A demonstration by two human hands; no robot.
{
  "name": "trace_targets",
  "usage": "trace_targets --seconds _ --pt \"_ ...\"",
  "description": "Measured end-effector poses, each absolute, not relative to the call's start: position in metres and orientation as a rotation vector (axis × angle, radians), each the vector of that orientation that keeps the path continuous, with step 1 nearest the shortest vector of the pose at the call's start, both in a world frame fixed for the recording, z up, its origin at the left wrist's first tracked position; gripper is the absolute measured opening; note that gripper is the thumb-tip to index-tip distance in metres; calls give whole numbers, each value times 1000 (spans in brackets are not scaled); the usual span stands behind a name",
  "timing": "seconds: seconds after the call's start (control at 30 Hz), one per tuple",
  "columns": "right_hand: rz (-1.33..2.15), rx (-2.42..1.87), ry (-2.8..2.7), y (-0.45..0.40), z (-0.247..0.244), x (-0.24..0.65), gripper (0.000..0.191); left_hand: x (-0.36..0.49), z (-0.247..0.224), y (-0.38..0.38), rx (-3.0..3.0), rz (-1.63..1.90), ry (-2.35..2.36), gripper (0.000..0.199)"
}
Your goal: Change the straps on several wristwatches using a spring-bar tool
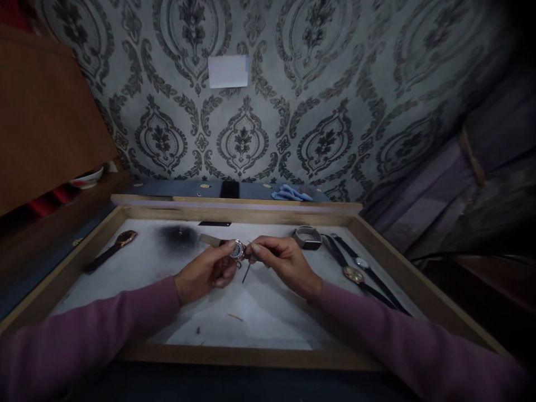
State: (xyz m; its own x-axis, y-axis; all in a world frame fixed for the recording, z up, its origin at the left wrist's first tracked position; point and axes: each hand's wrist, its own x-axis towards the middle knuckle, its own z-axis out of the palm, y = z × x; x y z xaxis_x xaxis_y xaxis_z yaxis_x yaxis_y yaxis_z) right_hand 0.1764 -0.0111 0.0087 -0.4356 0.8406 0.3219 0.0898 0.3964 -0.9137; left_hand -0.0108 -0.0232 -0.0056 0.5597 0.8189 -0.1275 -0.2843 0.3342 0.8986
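Note:
A wristwatch (237, 249) with a round silvery case is held over the tray by my left hand (209, 271), its thumb lying on the case. A strap (210, 240) runs out from it to the left. My right hand (287, 261) is closed in a pinch at the right edge of the case. A bit of dark brown strap shows there, but what sits between the fingertips is too small to make out. Just below the fingers, a thin dark stick-like piece (246, 273) slants over the white surface.
A wooden-framed tray (234, 354) surrounds the work. Inside lie a brown watch (124, 239) at left, a grey-banded watch (307, 237), two dark-strapped watches (354, 274) at right and a flat black strip (215, 224). Beyond the frame are a black phone-like slab (230, 189) and blue cloth (292, 193).

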Motion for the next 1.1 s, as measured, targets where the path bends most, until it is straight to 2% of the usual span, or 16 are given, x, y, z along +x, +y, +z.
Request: trace_targets --seconds 0.13,0.33,0.57,0.87,1.1 --pt "1082 -755 -1860 -17 13 175 36 -11 1 -23 1011 799 648 32" --pt "1015 -727 -1868 -17 18 178 33 -16 18 -22 1456 749 826 35" --pt "909 -766 -1947 -19 12 179 37 -16 22 -29 1554 764 966 35" --pt "1132 -777 -1829 -16 13 179 35 -26 21 -24 1765 746 980 32" --pt "1058 -944 -1743 -11 13 183 32 -29 23 -24 1893 735 976 32"
